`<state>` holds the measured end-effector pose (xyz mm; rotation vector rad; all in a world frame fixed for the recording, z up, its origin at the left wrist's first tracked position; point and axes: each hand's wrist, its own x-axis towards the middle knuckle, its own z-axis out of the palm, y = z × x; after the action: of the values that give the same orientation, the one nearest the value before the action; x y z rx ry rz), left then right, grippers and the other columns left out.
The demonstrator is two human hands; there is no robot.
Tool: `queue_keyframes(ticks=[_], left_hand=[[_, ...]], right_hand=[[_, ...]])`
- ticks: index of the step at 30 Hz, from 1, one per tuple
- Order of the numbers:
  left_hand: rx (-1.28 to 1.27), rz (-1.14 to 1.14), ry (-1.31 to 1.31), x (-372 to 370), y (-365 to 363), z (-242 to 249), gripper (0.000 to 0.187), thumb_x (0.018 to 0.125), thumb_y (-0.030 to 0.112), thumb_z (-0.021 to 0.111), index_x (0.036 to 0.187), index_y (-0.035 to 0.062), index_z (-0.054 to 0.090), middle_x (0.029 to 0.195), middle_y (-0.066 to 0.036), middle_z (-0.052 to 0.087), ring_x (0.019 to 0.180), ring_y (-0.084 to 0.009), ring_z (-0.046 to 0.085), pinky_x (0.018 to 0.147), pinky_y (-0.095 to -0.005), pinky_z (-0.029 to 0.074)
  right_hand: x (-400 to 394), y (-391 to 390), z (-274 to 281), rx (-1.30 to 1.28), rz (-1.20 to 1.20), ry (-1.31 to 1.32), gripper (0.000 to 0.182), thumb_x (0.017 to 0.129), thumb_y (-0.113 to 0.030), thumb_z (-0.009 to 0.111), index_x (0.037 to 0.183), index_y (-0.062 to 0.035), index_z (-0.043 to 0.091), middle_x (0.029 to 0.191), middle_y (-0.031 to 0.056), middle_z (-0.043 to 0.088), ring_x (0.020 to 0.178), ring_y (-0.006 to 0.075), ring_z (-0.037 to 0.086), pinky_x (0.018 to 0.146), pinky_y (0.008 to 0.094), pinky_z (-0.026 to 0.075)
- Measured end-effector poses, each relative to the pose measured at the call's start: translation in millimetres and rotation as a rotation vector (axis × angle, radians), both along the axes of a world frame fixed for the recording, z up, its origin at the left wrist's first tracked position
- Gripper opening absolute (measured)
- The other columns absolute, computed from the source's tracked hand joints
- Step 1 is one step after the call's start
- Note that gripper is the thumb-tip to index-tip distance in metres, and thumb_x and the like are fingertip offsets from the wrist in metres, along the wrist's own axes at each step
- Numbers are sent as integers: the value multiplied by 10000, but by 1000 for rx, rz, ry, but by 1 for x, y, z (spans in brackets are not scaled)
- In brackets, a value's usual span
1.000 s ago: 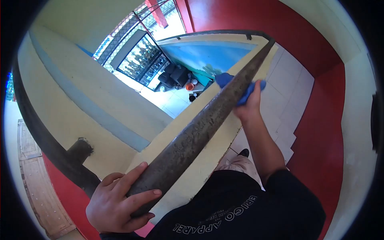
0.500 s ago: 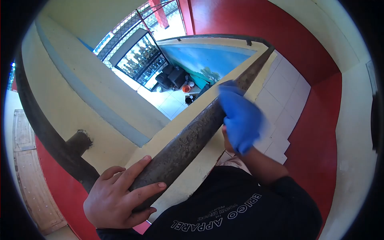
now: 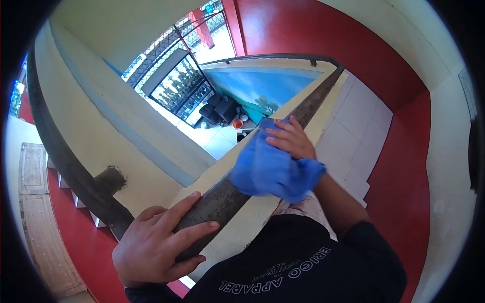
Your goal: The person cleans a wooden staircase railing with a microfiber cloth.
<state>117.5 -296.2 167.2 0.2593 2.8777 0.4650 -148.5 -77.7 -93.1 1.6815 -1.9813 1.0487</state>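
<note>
1. At lower left, the left hand [image 3: 151,245] grasped the dark handrail [image 3: 217,203], probably for steadiness.
2. Right of centre, the right hand's [image 3: 292,139] fingers clasped the blue cloth [image 3: 268,171] over the handrail, seemingly keeping it snug against the curved surface.

- The left hand [image 3: 159,242] sits low on the left, its back toward the camera, knuckles raised, fingers splayed and curved in a loose grasp.
- The left forearm lies mostly out of sight at the lower edge.
- The right hand [image 3: 293,140] is farther forward, palm down, fingers slightly parted, gently bent and angled toward the upper left.
- The right wrist is largely hidden.
- The right forearm [image 3: 343,204] slants up and leftward from the lower right.
</note>
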Motion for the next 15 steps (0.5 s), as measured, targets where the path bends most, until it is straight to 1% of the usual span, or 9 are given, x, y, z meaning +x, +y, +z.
queue_keyframes(ticks=[3, 4, 5, 6, 7, 10, 11, 13, 15], left_hand=[[18, 4, -25, 1, 1, 1, 619, 702, 318, 812, 1293, 247, 643, 1421, -168, 539, 897, -349, 688, 867, -421, 536], [23, 8, -24, -1, 0, 1, 620, 703, 316, 811, 1295, 244, 641, 1414, -169, 543, 900, -348, 689, 864, -422, 537], [28, 0, -25, -1, -1, 2, 622, 705, 315, 809, 1298, 240, 638, 1401, -165, 552, 909, -345, 690, 864, -425, 535], [34, -2, -24, -2, -2, 3, 623, 706, 313, 808, 1300, 236, 635, 1388, -161, 561, 917, -342, 690, 864, -428, 533], [41, 3, -25, -1, -2, 4, 625, 708, 312, 806, 1303, 232, 633, 1375, -157, 569, 925, -339, 691, 864, -431, 532], [33, 58, 24, 0, -3, 5, 622, 704, 320, 804, 1294, 226, 634, 1331, -128, 601, 982, -326, 680, 888, -432, 517], [34, 87, 51, 2, -3, 4, 617, 703, 373, 808, 1280, 230, 642, 1277, -95, 636, 1041, -311, 663, 925, -438, 496], [-24, 122, 191, 9, -6, 4, 636, 698, 436, 805, 1277, 230, 644, 1232, -85, 654, 1060, -291, 660, 935, -458, 486], [-216, 133, 426, 25, -5, 1, 626, 736, 589, 755, 1240, 232, 656, 1174, -80, 679, 1095, -279, 653, 961, -521, 454]], right_hand=[[-27, 10, 16, 118, -69, -216, 359, 911, -222, 609, 1253, -112, 624, 1290, 99, 641, 1278, 322, 554, 1138, 568, 277], [-54, 20, -16, -108, -130, -174, 273, 972, -201, 570, 1205, -76, 639, 1253, 110, 661, 1219, 298, 598, 1061, 510, 383], [-70, 27, -35, -192, -253, -571, 307, 1014, -278, 563, 1165, -25, 650, 1150, 139, 695, 1103, 279, 654, 940, 423, 471], [-84, 35, -45, -87, -469, -731, 354, 1030, -321, 555, 1134, 2, 658, 1040, 167, 711, 1001, 258, 676, 865, 362, 501], [-95, 36, -43, -33, -542, -828, 367, 1032, -327, 564, 1152, 8, 655, 996, 180, 711, 970, 260, 679, 868, 374, 505], [-74, 15, -36, -215, -463, -736, 365, 1024, -318, 586, 1182, 6, 647, 1016, 172, 710, 975, 252, 673, 879, 365, 503], [-46, 9, -25, -283, -373, -777, 351, 1015, -274, 605, 1222, 9, 616, 1151, 174, 673, 1063, 261, 640, 938, 356, 475], [16, 2, 3, -284, -231, -458, 352, 985, -144, 607, 1299, 7, 555, 1360, 190, 539, 1251, 324, 517, 1107, 430, 324], [51, 6, 36, -146, -83, -324, 451, 943, -204, 609, 1358, -36, 554, 1415, 187, 538, 1361, 373, 460, 1188, 502, 215]])
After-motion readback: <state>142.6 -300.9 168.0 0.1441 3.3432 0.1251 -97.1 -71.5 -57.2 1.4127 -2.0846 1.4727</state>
